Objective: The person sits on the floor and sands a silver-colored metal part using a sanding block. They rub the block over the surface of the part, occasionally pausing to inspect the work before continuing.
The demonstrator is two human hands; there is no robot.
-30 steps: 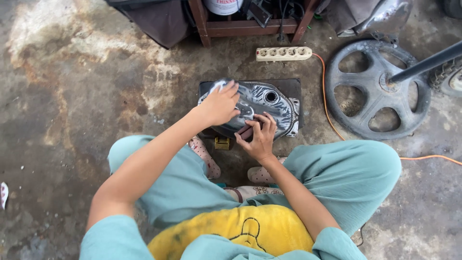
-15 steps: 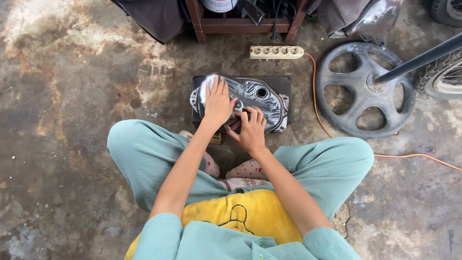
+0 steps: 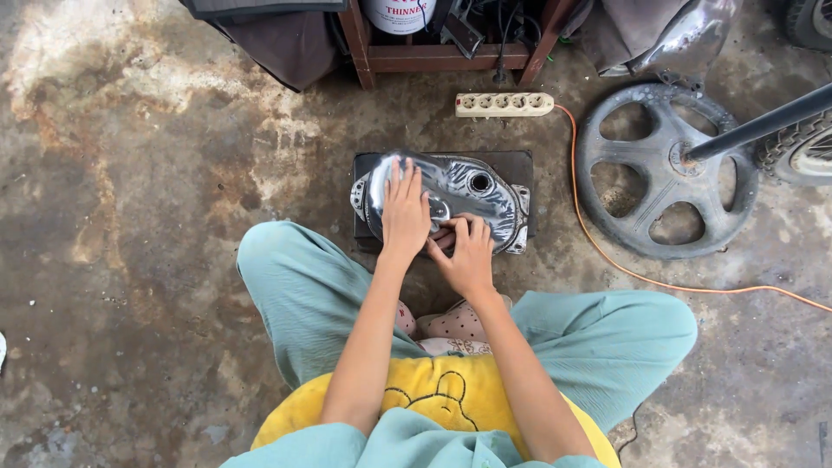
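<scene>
Overhead view of a seated person working on a concrete floor (image 3: 156, 260). A shiny metal engine cover (image 3: 472, 195), oblong with a round hole near its right end, lies on a dark flat block (image 3: 520, 165) that rests on the floor directly in front of the person's knees.

The left hand (image 3: 405, 212) lies flat on the left part of the cover, palm down, fingers (image 3: 400, 173) stretched out and pointing away from the body; its grip is fully spread and encloses nothing, merely pressing on the metal. The right hand (image 3: 468, 251) sits at the near edge of the cover, just beside the left hand and touching it, fingers curled toward the rim; whether its grip has closed on the rim or on some small item beneath the fingers cannot be told.

Surroundings: a cream power strip (image 3: 504, 105) lies beyond the block, with an orange cable (image 3: 607, 260) running from it to the right across the floor. To the right, well apart from the cover, a dark spoked wheel (image 3: 663, 169) lies flat, a dark bar (image 3: 763, 126) passing over it. A wooden frame (image 3: 442, 56) stands at the top edge. The person wears pale green trousers (image 3: 303, 295) and a yellow top (image 3: 433, 394).
</scene>
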